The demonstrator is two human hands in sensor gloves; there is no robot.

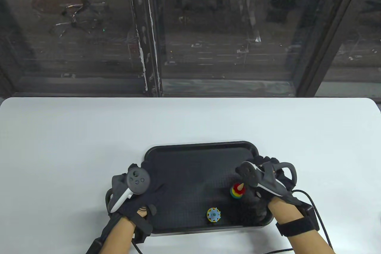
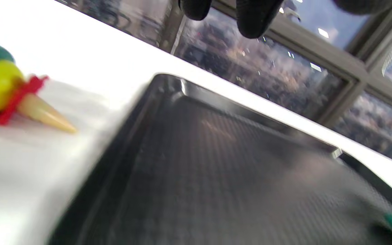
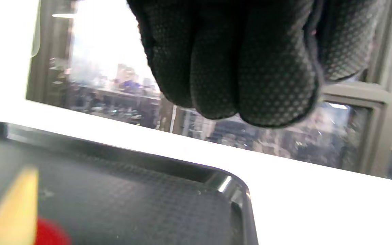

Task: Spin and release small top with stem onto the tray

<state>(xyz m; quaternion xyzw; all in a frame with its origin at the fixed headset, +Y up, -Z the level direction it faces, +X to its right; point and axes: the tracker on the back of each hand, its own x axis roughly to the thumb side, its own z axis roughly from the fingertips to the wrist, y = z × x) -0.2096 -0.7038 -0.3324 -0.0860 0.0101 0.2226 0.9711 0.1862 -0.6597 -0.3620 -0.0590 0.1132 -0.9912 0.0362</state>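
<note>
A small rainbow-striped top with a pale wooden stem [image 1: 237,191] stands upright on the right side of the black tray [image 1: 193,158]. My right hand [image 1: 256,182] hovers just beside and above it. In the right wrist view its fingers [image 3: 237,68] hang close together and hold nothing, with the stem [image 3: 15,204] below them and apart. My left hand [image 1: 140,197] rests at the tray's left edge. Its fingertips [image 2: 247,17] are free above the tray [image 2: 216,170]. The left wrist view shows a similar top [image 2: 2,88] lying on its side on the white table, left of the tray.
A blue and yellow gear-shaped top [image 1: 213,214] sits near the tray's front edge. A black cable [image 1: 315,209] runs from the right wrist across the white table [image 1: 89,135]. Beyond the table's far edge is a dark window frame [image 1: 148,42].
</note>
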